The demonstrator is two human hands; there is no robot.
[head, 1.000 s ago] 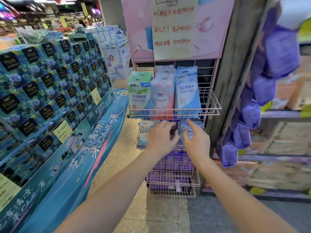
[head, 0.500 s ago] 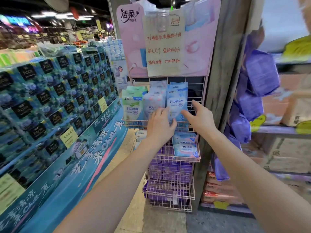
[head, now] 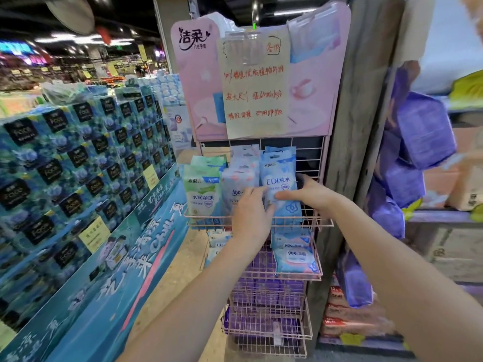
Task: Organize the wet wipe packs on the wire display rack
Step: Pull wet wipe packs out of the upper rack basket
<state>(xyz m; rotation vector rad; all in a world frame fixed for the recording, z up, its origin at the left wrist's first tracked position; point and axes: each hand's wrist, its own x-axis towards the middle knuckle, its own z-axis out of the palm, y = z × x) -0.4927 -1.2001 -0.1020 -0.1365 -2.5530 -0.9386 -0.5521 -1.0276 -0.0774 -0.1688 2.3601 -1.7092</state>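
Now, blue pack [head: 278,178]: soft, light, slick film; best pinched by its side edges.
Hands: left hand [head: 251,212] and right hand [head: 311,193] clasp it, centre frame.
Rack [head: 324,223]: top basket.

Both hands raised, left [head: 252,212] and right [head: 311,194] fingers extended

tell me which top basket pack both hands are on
The blue EDI pack at the right of the row; the left hand and right hand both touch it.

Both hands meet at the top basket [head: 324,222] of the wire rack. The EDI pack [head: 278,178] stands upright between the left fingers [head: 254,192] and right fingers [head: 287,195]; two more pack rows stand left of the left fingers, and another basket [head: 317,259] of packs lies below them.
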